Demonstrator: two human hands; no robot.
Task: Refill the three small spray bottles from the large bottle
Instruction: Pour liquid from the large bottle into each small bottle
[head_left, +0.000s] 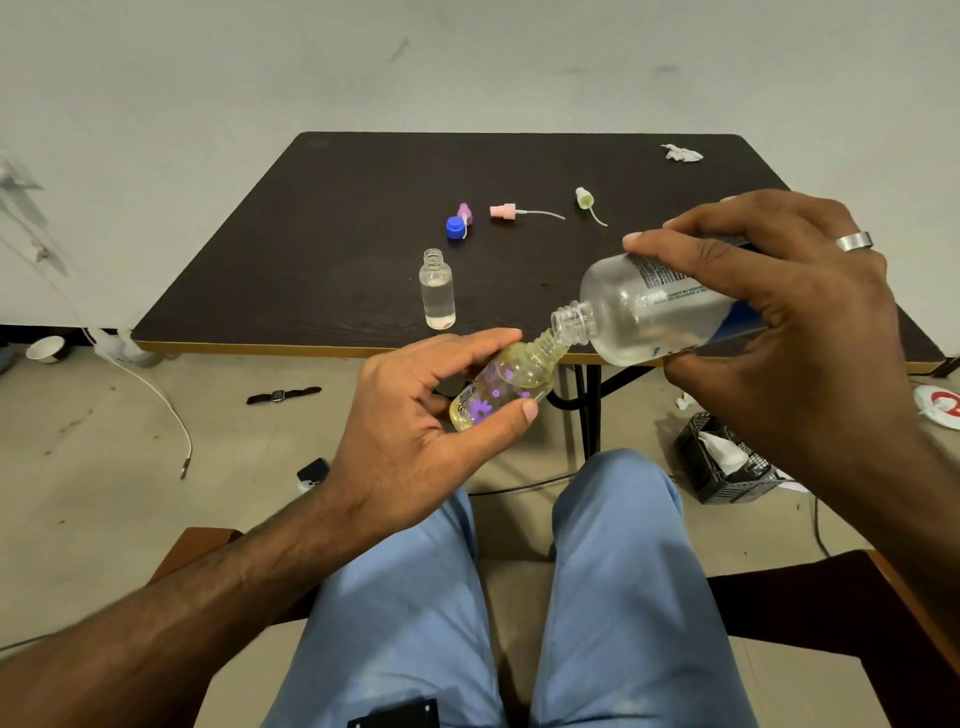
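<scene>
Two hands busy: L hand pinches yellow floral bottle, tilted; R hand wraps large bottle, mouth touching its neck. Clear bottle upright at 11 o'clock.

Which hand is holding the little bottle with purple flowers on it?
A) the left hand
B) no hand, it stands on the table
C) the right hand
A: the left hand grips the flowered spray bottle, tilted, while the right hand tips the large bottle to its neck.
</scene>
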